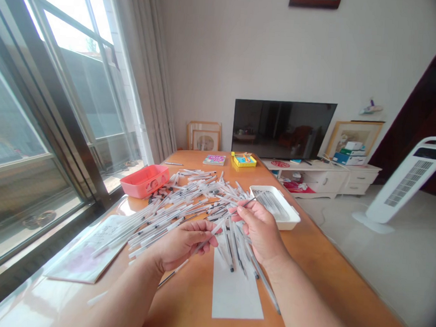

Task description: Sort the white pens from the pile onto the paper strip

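My left hand (186, 238) pinches a clear pen barrel (219, 227) between thumb and fingers, its lower end sticking out under the palm. Close to its right, my right hand (260, 228) grips a thin dark ink refill (251, 200) that slants up to the right. A wide heap of clear pen barrels (173, 215), some with black caps, spreads behind and around both hands. More pens lie partly on a white sheet of paper (236, 299) below them. Just beyond my right hand, a white plastic box (290, 223) holds many thin refills (275, 202).
A red plastic basket (142, 185) stands at the left table edge, with a notebook (84, 254) nearer me. At the far end lie a pink booklet (214, 160) and a yellow box (244, 160). Beyond are a TV (280, 130), a white cabinet (325, 181) and a tower fan (407, 181).
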